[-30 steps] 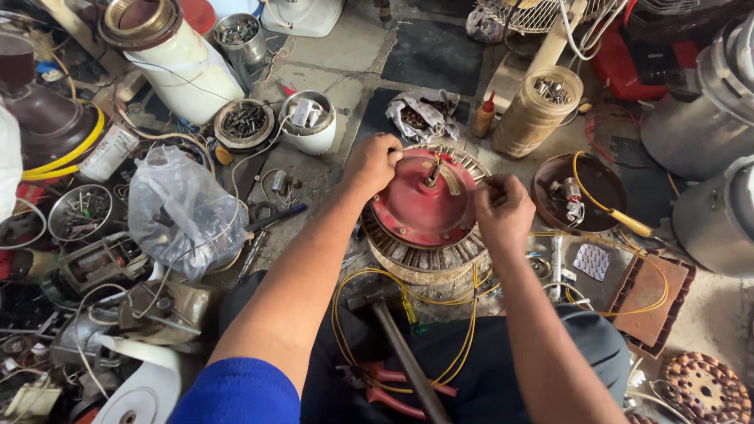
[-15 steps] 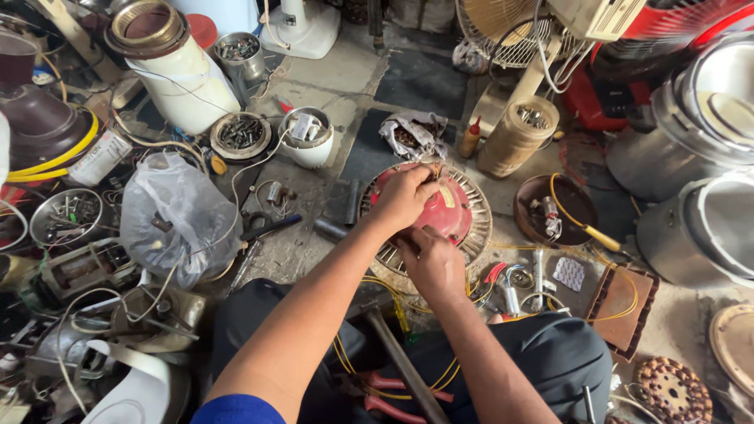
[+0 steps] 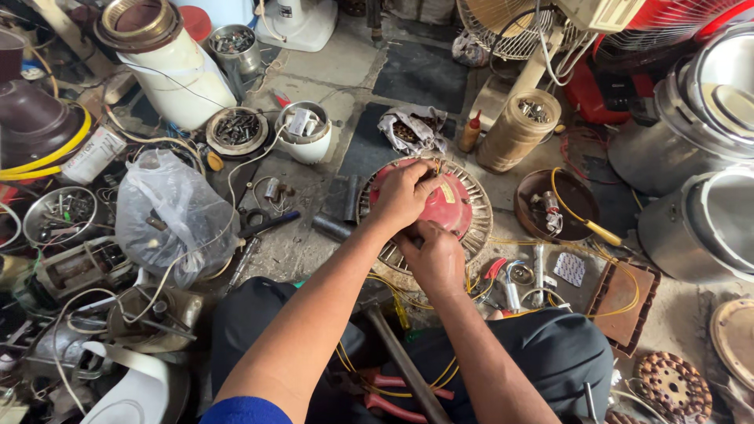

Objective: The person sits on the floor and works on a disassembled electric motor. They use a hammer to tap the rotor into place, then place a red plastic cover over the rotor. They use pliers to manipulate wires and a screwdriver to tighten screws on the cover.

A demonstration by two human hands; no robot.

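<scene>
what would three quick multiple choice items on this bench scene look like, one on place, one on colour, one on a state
1. Where does the left hand rest?
A. on the red motor cap
B. on the plastic bag
C. on the steel pots

2. What colour is the small squeeze bottle behind the motor?
A. blue
B. orange-brown with a red tip
C. white

3. How do the hands stand?
A. both lifted clear of the motor
B. both pressed on the motor
C. one holding pliers

Answers:
1 A, the left hand lies over the cap's top.
2 B, its body is orange-brown and its nozzle red.
3 B, the right hand sits at the near rim while the left covers the cap; neither holds a tool that shows.
</scene>
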